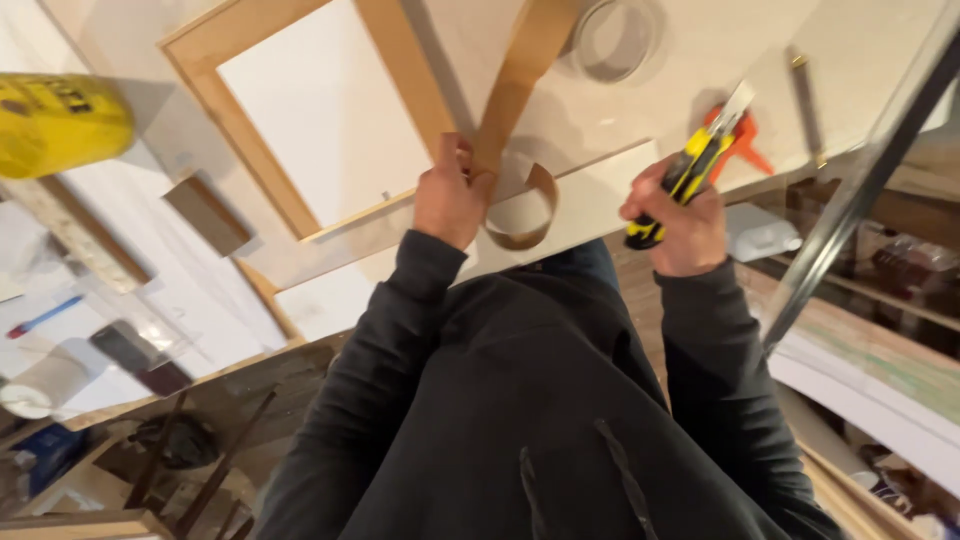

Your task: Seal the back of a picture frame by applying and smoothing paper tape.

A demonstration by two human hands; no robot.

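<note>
My left hand (pixel 450 195) pinches a thin brown veneer strip (pixel 510 85) that runs up and away over the pale work board (pixel 600 195); below the hand its end curls into a loop (pixel 523 208). My right hand (pixel 680 225) is closed around a yellow and black utility knife (pixel 690 170), blade pointing up and away, held apart from the strip to its right. Both hands hover at the board's near edge, above my dark sweatshirt.
A wooden frame with a white panel (pixel 310 110) lies left of the strip. A roll of tape (pixel 615 38) sits at the top, an orange clamp (pixel 745 145) behind the knife. A yellow container (pixel 55 120), a small wood block (pixel 207 213) and a metal bar (pixel 860 180) surround the area.
</note>
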